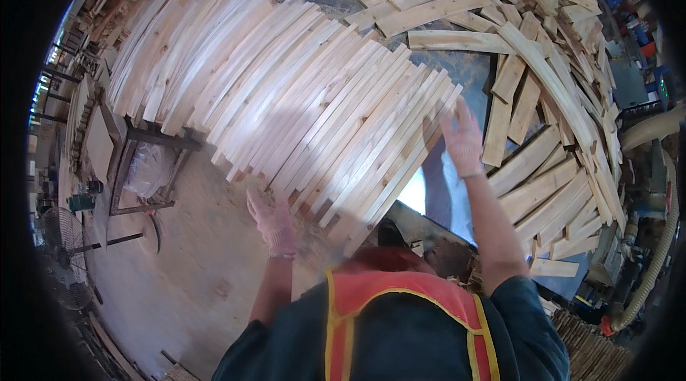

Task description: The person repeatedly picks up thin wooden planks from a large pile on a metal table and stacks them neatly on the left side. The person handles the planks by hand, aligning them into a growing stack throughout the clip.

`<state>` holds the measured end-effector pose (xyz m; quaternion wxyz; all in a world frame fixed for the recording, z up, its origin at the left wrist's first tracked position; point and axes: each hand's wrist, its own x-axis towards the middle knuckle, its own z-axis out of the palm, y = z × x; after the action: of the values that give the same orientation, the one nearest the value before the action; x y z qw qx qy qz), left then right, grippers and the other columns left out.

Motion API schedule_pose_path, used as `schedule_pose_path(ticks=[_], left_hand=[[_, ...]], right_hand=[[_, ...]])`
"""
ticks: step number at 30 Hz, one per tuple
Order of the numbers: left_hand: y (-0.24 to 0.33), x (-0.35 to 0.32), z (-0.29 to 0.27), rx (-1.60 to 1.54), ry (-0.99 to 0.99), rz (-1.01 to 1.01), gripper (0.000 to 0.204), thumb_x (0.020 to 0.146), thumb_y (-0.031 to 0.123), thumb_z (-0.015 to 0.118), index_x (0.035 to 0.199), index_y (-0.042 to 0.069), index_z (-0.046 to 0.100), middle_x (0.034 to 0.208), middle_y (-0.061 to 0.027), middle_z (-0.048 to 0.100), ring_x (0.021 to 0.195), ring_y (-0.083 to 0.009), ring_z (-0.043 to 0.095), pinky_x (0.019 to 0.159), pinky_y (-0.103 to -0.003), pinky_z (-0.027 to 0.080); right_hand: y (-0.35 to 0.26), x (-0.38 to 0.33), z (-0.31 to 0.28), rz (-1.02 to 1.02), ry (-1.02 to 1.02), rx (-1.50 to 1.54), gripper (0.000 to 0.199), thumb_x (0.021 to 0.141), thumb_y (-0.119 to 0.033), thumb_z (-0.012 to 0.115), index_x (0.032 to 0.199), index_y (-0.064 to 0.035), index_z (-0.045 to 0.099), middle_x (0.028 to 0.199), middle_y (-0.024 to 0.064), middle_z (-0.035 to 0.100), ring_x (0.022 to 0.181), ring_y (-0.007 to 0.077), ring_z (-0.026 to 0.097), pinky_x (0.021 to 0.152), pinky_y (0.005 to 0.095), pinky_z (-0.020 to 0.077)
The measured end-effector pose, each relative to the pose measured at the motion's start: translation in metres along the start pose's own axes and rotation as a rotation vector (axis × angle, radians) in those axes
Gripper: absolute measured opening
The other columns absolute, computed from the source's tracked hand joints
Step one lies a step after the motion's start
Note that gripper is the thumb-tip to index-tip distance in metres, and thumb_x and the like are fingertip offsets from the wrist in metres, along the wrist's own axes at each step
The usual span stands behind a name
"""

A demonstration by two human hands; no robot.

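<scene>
Pale timber makes up the row of strips (286, 95), laid side by side on the table (468, 70) and stretching away from the person toward the far left. The left hand (273, 229), in a pinkish glove, is just beside the row's left-hand ends, thumb and fingers apart and closed on nothing. The right hand (463, 144), gloved alike, is by the right-hand ends of the row's nearest strips, its fingers also loose and unclamped; whether their tips touch wood I cannot tell.

Right of the row lies a loose heap of boards (525, 102), some crossing one another. Left of the row and lower down are a clear plastic bag (148, 170) and, farther out, a wire-caged fan (64, 256).

The row's ends are uneven, several strips jutting past their neighbours. As I judge it, handling goes best with both palms facing the ends squarely, pressing evenly from the two sides so the strips slide flush without fanning or riding up. Light pressure should suit such slender pieces, with fingertips kept out of the gaps and clear of splintery corners.
</scene>
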<state>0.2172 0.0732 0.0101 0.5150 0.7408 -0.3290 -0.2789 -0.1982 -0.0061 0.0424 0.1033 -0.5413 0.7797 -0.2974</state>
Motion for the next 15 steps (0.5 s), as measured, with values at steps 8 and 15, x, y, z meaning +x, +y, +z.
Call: schedule_pose_path(ticks=[8,15], left_hand=[[0.077,-0.027,0.114,1.169,-0.837,0.742,0.037,0.098,0.028,0.064,0.133,0.017,0.064,0.115,-0.0109,0.065,0.11,-0.0293,0.062,0.09,-0.045,0.049],[0.107,-0.033,0.186,1.186,-0.797,0.731,0.056,0.1,0.05,0.061,0.143,0.014,0.059,0.126,-0.0084,0.066,0.118,-0.0255,0.064,0.093,-0.045,0.049]], right_hand=[[-0.015,0.163,0.037,-0.41,-0.383,-0.447,0.041,0.096,-0.035,0.059,0.129,-0.0101,0.061,0.123,0.0152,0.073,0.124,0.0358,0.064,0.105,0.052,0.0473],[-0.042,0.16,-0.062,-0.467,-0.659,0.01,0.033,0.086,-0.031,0.072,0.117,-0.0187,0.071,0.104,0.0114,0.075,0.117,0.0352,0.065,0.107,0.0512,0.0466]])
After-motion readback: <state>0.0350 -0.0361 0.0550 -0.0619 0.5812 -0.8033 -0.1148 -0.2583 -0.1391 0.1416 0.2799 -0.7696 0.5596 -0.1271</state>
